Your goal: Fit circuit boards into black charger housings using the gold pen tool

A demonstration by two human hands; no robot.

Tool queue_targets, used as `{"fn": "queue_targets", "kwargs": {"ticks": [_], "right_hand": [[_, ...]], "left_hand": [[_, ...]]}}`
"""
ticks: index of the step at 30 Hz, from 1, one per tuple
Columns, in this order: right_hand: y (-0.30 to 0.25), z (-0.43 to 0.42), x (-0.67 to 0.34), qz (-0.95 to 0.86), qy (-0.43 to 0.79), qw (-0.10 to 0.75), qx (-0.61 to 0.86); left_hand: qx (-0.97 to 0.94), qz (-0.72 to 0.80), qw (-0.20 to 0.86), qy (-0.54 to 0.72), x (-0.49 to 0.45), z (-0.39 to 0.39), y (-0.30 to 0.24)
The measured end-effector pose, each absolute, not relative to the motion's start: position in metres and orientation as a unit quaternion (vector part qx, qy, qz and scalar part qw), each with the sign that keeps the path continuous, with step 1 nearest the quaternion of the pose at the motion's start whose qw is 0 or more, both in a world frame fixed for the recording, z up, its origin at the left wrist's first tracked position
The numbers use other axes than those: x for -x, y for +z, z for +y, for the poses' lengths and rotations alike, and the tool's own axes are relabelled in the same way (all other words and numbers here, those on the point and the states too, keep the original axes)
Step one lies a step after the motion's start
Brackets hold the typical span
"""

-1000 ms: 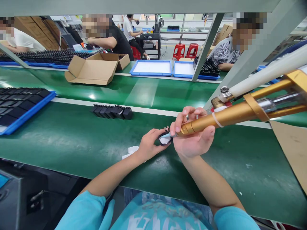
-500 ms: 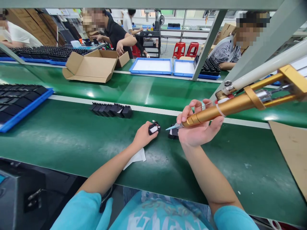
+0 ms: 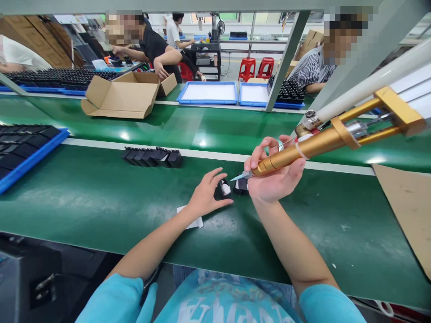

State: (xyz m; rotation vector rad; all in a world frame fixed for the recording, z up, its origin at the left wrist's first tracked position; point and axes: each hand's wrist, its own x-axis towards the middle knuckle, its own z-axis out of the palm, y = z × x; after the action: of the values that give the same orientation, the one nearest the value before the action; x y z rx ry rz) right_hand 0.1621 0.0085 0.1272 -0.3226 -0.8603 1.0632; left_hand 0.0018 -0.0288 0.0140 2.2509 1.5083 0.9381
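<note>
My right hand (image 3: 274, 177) is wrapped round a gold glue dispenser (image 3: 323, 141), its pale blue tip pointing left over the green belt (image 3: 101, 197). My left hand (image 3: 206, 193) has its fingers spread, resting beside a small black part (image 3: 224, 188) with a white patch on it, which lies on the belt. A second small black part (image 3: 241, 185) sits just right of it, partly hidden by my right hand. A white paper scrap (image 3: 193, 222) lies under my left wrist.
A row of black parts (image 3: 151, 157) lies further up the belt. A blue tray of black parts (image 3: 23, 148) sits at the left. Beyond are a cardboard box (image 3: 121, 96), blue trays (image 3: 208, 93) and other people at work. A cardboard sheet (image 3: 407, 206) lies at the right.
My left hand carried the small black part away from the dispenser tip, set it on the belt beside the other part and spread its fingers. The dispenser lifted slightly.
</note>
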Motion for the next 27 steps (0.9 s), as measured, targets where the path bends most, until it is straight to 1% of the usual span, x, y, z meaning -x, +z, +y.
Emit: {"fn": "queue_targets", "kwargs": {"ticks": [2, 5, 11, 21, 27], "right_hand": [[0.127, 0.008, -0.162, -0.393, 0.489, 0.763, 0.156], [0.127, 0.008, -0.163, -0.387, 0.492, 0.765, 0.152], [0.126, 0.01, -0.163, -0.387, 0.496, 0.763, 0.146], [0.124, 0.01, -0.165, -0.389, 0.502, 0.763, 0.123], [0.125, 0.01, -0.165, -0.385, 0.51, 0.761, 0.11]], "left_hand": [[-0.801, 0.507, 0.088, 0.305, -0.008, -0.031, 0.01], [-0.817, 0.484, 0.049, 0.31, -0.005, -0.031, 0.003], [-0.832, 0.453, 0.036, 0.317, 0.006, -0.029, 0.0], [-0.842, 0.426, -0.016, 0.33, 0.005, -0.027, -0.001], [-0.847, 0.419, -0.013, 0.327, 0.005, -0.026, -0.001]]}}
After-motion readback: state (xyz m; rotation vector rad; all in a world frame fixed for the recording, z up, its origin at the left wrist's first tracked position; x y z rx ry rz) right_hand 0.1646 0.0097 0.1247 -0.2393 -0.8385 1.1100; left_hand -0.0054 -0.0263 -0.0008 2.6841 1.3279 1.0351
